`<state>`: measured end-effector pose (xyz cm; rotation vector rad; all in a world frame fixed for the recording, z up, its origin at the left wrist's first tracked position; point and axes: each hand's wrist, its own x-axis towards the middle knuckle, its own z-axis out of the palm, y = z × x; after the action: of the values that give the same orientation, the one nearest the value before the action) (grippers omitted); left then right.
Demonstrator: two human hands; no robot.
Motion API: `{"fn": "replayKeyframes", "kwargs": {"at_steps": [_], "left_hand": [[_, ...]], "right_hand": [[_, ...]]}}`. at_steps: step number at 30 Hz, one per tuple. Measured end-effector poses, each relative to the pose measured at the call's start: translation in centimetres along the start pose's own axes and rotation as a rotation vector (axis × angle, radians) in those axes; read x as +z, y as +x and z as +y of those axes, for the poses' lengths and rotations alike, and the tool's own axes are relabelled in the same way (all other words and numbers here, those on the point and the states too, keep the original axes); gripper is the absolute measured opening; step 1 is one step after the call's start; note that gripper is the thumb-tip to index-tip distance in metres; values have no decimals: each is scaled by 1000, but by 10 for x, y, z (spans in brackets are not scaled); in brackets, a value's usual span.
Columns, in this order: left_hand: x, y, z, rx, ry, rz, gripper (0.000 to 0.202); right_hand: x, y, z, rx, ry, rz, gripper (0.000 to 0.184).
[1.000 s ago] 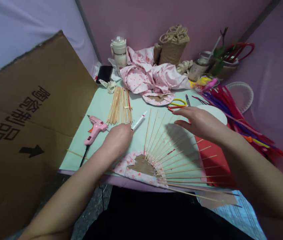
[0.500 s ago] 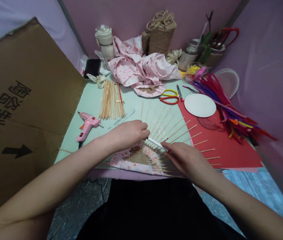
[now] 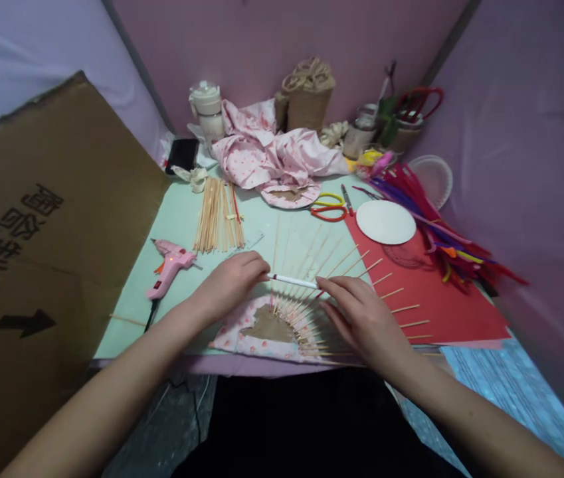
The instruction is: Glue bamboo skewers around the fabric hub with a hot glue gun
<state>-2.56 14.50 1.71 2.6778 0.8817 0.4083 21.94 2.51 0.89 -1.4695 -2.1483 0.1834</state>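
Note:
A slim white pen (image 3: 294, 281) spans the gap between my two hands, almost level. My left hand (image 3: 234, 279) pinches its left end, beside a dark band. At the right end, the fingertips of my right hand (image 3: 364, 309) grip it. Below the pen lies a cardboard piece (image 3: 269, 325) edged with pink floral cloth (image 3: 242, 346). Thin wooden sticks (image 3: 352, 260) fan out from its curved edge, and my right hand hides part of them.
To the left are a pink glue gun (image 3: 172, 262), a bundle of sticks (image 3: 216, 216) and a large cardboard box (image 3: 62, 252). Crumpled cloth (image 3: 262, 156), scissors (image 3: 329, 207) and a bottle (image 3: 206, 109) are behind. Rightward lie a white disc (image 3: 386, 222), pipe cleaners (image 3: 431, 226) and red paper (image 3: 441, 312).
Both hands have shifted left with the pen, and the pen has turned from slanted to nearly level. More of the cardboard piece shows. The whole view has tilted slightly upward.

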Motion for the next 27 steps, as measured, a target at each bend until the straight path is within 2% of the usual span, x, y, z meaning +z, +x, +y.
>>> {"fn": "replayKeyframes", "kwargs": {"at_steps": [4, 6, 9, 14, 18, 21, 23, 27], "left_hand": [[-6, 11, -13, -375, 162, 104, 23], [-6, 19, -17, -515, 269, 41, 27], [-2, 31, -23, -581, 376, -55, 32], [5, 49, -36, -573, 468, -109, 32], [-5, 52, -29, -598, 452, -111, 31], [-15, 31, -4, -561, 368, -13, 29], [-14, 7, 20, -463, 235, 47, 23], [11, -47, 69, -160, 45, 131, 16]], "right_hand": [[-14, 1, 6, 54, -85, 94, 32], [-17, -1, 9, 78, -108, 95, 26], [-20, -7, 12, 107, -122, 83, 20], [-26, -15, 23, 143, -128, 97, 17], [-30, -24, 34, 147, -113, 112, 18], [-35, -24, 39, 104, -76, 81, 20], [-40, -16, 43, 42, -37, 25, 20], [-45, 21, 49, -124, 30, -135, 19]]}}
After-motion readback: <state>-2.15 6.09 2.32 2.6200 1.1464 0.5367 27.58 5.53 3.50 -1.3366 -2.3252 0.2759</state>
